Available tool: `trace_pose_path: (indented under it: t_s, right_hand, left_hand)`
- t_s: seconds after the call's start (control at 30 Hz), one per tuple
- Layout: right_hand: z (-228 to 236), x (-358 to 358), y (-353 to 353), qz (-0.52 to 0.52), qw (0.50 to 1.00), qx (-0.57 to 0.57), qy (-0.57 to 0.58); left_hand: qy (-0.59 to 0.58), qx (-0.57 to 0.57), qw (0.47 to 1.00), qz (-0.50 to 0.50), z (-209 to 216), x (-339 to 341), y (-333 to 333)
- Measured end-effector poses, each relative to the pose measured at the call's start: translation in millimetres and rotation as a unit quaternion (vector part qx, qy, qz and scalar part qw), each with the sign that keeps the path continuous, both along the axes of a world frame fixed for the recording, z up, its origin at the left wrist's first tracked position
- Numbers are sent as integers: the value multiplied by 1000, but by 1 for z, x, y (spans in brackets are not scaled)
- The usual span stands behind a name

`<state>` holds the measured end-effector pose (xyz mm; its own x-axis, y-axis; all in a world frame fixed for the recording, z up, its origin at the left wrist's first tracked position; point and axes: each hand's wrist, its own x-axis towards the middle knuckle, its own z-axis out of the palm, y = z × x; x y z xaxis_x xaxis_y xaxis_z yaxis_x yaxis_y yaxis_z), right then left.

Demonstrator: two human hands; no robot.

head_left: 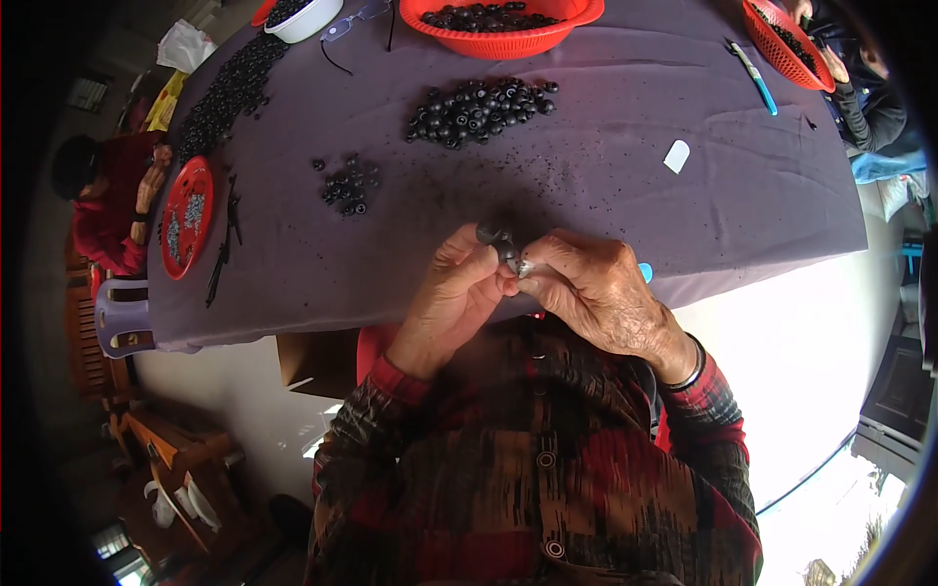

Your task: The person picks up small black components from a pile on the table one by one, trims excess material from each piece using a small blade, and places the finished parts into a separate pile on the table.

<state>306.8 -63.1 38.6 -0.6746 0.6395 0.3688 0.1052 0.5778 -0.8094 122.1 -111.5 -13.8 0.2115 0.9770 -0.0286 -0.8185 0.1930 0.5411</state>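
My left hand (454, 293) is closed around a few round black pieces (496, 237), pinched between thumb and fingertips at the table's near edge. Against them my right hand (606, 288) presses its closed fingertips, which hold a small whitish bit (525, 266) too small to name. Straight ahead lies a heap of the same shiny black pieces (479, 112), some showing a hollow end. A smaller group of black pieces (349, 186) sits left of it.
A red basin (503, 41) of black pieces stands at the far side. At left are a red tray (174, 249) with small metallic bits and a long black pile (220, 98). A blue pen (754, 78) and white card (676, 156) lie right. People sit at both sides.
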Motion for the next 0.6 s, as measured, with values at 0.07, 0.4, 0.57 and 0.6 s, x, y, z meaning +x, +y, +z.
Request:
trace_pose_path:
  t_s: [0.07,0.4,0.57,0.6]
  right_hand:
    - [0,-3,0,-2,1000,-6,1]
    - [-4,-4,0,-6,999,-40,19]
    - [-4,-3,1,-2,999,-43,19]
    - [-4,-4,1,-1,999,-48,22]
  left_hand:
    - [-11,0,1000,-11,-2,-1,0]
    - [7,1,1000,-16,-1,-1,1]
    - [1,-7,1000,-12,0,2,1]
    - [4,-3,1000,-19,0,1,1]
